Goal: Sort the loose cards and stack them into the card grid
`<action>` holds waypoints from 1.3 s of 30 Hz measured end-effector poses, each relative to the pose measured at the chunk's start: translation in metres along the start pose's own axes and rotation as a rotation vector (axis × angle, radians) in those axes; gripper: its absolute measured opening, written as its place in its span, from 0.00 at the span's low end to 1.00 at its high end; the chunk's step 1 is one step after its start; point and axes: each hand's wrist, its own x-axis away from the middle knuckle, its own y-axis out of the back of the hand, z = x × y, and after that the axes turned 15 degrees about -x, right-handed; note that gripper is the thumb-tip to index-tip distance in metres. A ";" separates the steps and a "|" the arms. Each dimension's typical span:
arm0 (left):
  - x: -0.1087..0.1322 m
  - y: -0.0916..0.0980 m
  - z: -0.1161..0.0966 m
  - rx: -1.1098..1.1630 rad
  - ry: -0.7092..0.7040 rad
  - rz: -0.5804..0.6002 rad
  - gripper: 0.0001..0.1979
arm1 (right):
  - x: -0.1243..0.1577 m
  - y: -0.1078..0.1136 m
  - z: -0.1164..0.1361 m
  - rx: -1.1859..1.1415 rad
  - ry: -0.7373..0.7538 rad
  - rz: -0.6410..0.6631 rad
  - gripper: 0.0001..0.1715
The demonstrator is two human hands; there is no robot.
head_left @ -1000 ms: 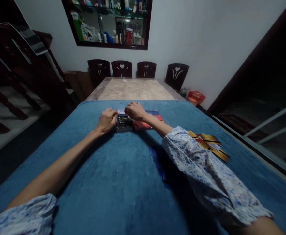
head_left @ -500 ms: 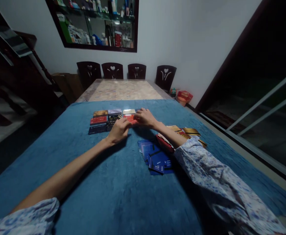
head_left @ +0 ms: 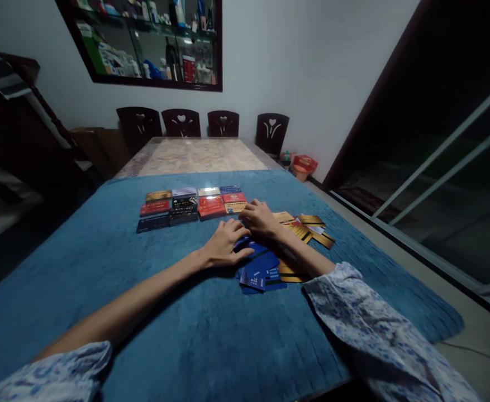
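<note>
Now both hands are working at the loose heap of blue cards (head_left: 259, 271), which is lying on the blue cloth (head_left: 194, 335) toward the right side of the bench, a little nearer the person than the middle. The left hand (head_left: 226, 248) is lying palm-down with its fingers (head_left: 242, 252) spread flat and relaxed across the heap's far left edge, pressing rather than gripping. The right hand (head_left: 262, 218) is curling loosely just beyond it, fingertips down on the cloth at the top of the heap; whether it is actually pinching a card, I cannot tell from this angle.

Judging by the look of them, these cards are thin, stiff plastic: light, glossy, and probably slippery against each other, so a fanned pile like this is likely sliding apart under a sideways push. They are lying flat on soft pile fabric, which should make an edge easier to lift. The sensible hold seems to be the long edges, squaring the heap between both hands, or peeling one card up by a corner.

Gold cards (head_left: 312, 228) are sprawling just to the right, partly under the right forearm. Toward the far edge, sorted stacks of cards (head_left: 192, 204) are sitting in neat rows.
</note>
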 end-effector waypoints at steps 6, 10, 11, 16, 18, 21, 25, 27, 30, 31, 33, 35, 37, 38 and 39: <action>0.004 -0.002 -0.006 0.004 -0.065 0.053 0.33 | 0.023 0.000 -0.004 -0.048 0.019 -0.015 0.14; 0.005 -0.003 -0.002 0.002 -0.046 0.042 0.28 | 0.035 -0.002 -0.006 -0.095 0.054 -0.035 0.13; 0.005 -0.004 0.000 -0.004 -0.038 0.038 0.26 | 0.037 -0.002 -0.007 -0.114 0.068 -0.041 0.13; 0.006 -0.005 0.008 -0.048 0.022 0.027 0.19 | 0.046 -0.004 -0.007 -0.232 0.159 -0.051 0.12; 0.006 -0.004 0.010 -0.067 0.056 0.020 0.16 | 0.049 -0.004 -0.006 -0.275 0.191 -0.042 0.11; 0.006 -0.004 0.013 -0.090 0.092 -0.003 0.13 | 0.053 -0.004 -0.003 -0.316 0.225 -0.025 0.09; 0.006 -0.006 0.017 -0.105 0.132 -0.039 0.11 | 0.057 -0.001 -0.003 -0.328 0.256 0.006 0.15; 0.006 -0.007 0.019 -0.099 0.147 -0.047 0.11 | 0.059 0.001 -0.004 -0.323 0.262 0.028 0.20; 0.005 -0.009 0.022 -0.086 0.155 -0.051 0.11 | 0.060 0.005 -0.006 -0.315 0.262 0.056 0.25; 0.005 -0.009 0.022 -0.082 0.155 -0.050 0.11 | 0.061 0.005 -0.006 -0.313 0.260 0.064 0.26; 0.005 -0.009 0.022 -0.071 0.154 -0.047 0.12 | 0.061 0.006 -0.007 -0.308 0.259 0.082 0.29; 0.004 -0.009 0.022 -0.050 0.154 -0.041 0.12 | 0.061 0.007 -0.008 -0.295 0.257 0.090 0.30; 0.004 -0.007 0.022 -0.025 0.155 -0.032 0.13 | 0.061 0.007 -0.008 -0.280 0.252 0.089 0.30; 0.004 -0.006 0.022 -0.015 0.154 -0.027 0.13 | 0.061 0.007 -0.008 -0.272 0.250 0.088 0.29; 0.005 -0.005 0.022 -0.008 0.150 -0.023 0.12 | 0.060 0.007 -0.008 -0.265 0.250 0.087 0.28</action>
